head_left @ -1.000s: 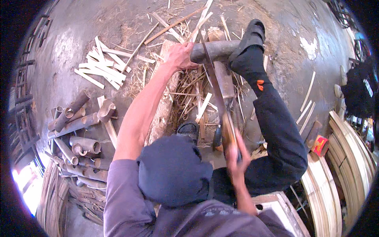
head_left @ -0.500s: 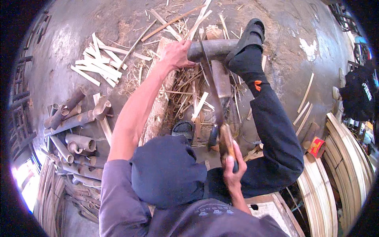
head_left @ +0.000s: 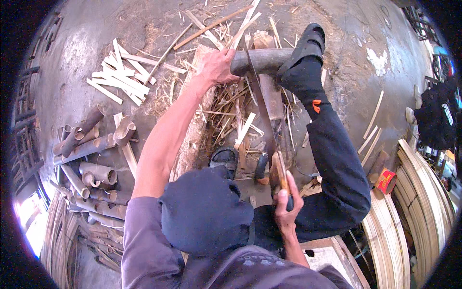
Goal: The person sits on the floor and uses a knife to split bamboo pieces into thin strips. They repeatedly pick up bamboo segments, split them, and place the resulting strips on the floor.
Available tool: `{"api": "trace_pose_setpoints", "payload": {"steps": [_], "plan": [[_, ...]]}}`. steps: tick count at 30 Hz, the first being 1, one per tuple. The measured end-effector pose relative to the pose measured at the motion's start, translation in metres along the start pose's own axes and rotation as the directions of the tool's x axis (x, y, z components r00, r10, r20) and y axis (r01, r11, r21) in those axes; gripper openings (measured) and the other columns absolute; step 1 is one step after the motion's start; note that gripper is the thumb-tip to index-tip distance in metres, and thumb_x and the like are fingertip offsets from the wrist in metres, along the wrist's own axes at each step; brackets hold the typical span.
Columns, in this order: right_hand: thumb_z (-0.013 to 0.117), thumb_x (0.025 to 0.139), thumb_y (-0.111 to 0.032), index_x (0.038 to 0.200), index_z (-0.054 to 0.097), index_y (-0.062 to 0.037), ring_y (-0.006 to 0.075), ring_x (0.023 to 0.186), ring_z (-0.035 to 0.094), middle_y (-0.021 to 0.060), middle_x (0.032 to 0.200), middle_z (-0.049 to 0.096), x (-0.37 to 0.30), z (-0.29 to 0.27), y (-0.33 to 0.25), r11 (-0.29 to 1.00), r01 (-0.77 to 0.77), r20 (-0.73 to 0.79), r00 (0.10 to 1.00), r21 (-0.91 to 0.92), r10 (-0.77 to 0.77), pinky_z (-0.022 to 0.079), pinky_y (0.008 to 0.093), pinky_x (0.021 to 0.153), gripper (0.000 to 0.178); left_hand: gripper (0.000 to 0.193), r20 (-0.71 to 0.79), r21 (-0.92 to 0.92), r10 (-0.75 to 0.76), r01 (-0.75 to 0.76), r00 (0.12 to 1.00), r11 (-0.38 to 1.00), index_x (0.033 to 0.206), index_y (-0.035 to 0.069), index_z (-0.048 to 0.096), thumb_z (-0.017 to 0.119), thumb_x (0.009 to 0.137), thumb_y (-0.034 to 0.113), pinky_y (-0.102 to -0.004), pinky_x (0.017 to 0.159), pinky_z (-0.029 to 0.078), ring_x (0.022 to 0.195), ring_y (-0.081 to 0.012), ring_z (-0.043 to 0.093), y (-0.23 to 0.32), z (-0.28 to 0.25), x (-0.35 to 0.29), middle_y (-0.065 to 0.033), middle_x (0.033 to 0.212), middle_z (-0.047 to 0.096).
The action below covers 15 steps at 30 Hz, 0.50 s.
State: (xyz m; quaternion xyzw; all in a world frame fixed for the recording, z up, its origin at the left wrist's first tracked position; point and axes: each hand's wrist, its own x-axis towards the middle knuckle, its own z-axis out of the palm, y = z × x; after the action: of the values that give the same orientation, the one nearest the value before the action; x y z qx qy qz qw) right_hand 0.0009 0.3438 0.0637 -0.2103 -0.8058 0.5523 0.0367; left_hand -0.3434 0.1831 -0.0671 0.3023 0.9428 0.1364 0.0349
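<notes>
A thick grey-brown bamboo tube [head_left: 267,59] lies crosswise ahead of me, resting on a wooden block [head_left: 273,98]. My left hand [head_left: 217,66] grips its left end, fingers and thumb wrapped about it. On its right end presses my sandalled foot [head_left: 308,45]. My right hand [head_left: 288,204] is closed round the wooden handle of a handsaw. The long dark blade of the handsaw [head_left: 264,108] runs forward and crosses the tube just right of my left hand. Beside the saw handle, a dark-handled tool [head_left: 261,166] lies on the floor; its kind is unclear.
Pale split strips [head_left: 120,77] lie in a heap at far left. Several cut bamboo tubes [head_left: 98,173] are piled at left. A rough log [head_left: 190,139] lies under my left forearm. Bundled long slats [head_left: 385,221] and a red box [head_left: 385,180] are at right.
My right hand has drawn the handsaw slightly back toward me. My left hand and foot still hold the bamboo tube in place.
</notes>
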Motion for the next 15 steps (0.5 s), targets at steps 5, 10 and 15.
{"api": "trace_pose_setpoints", "payload": {"steps": [5, 10, 15], "plan": [[0.053, 0.093, -0.010, 0.127, 0.055, 0.0040, 0.0193, 0.099, 0.064, 0.0185, 0.116, 0.065, 0.161, 0.087, -0.004, 0.953, 0.304, -0.182, 0.936, -0.011, -0.301, 0.049, 0.0307, 0.086, 0.037, 0.074, 0.041, 0.004, 0.046, -0.046, 0.998, 0.999, 0.111, 0.006, 0.054, 0.081, 0.060, 0.052, -0.0450, 0.078, 0.051, 0.094, -0.0348, 0.064, 0.002, 0.002, 0.012, -0.0145, 0.100, 0.064], [0.053, 0.092, -0.010, 0.128, 0.054, 0.0037, 0.0203, 0.103, 0.063, 0.0183, 0.120, 0.063, 0.131, 0.071, -0.001, 0.987, 0.158, -0.101, 0.982, -0.019, -0.159, 0.048, 0.0310, 0.087, 0.039, 0.073, 0.027, -0.056, 0.027, -0.025, 0.999, 0.998, 0.110, 0.004, 0.052, 0.082, 0.060, 0.047, -0.0452, 0.079, 0.051, 0.096, -0.0361, 0.062, -0.001, 0.004, 0.008, -0.0159, 0.102, 0.063], [0.048, 0.092, -0.009, 0.131, 0.051, 0.0059, 0.0206, 0.111, 0.059, 0.0203, 0.122, 0.062, 0.003, 0.006, 0.000, 0.999, 0.018, -0.012, 1.000, 0.030, -0.017, 0.046, 0.0319, 0.094, 0.042, 0.071, -0.013, -0.015, 0.008, -0.008, 1.000, 1.000, 0.109, 0.005, 0.053, 0.083, 0.059, 0.046, -0.0444, 0.080, 0.050, 0.096, -0.0358, 0.062, -0.003, 0.003, -0.005, -0.0157, 0.101, 0.064]]}}
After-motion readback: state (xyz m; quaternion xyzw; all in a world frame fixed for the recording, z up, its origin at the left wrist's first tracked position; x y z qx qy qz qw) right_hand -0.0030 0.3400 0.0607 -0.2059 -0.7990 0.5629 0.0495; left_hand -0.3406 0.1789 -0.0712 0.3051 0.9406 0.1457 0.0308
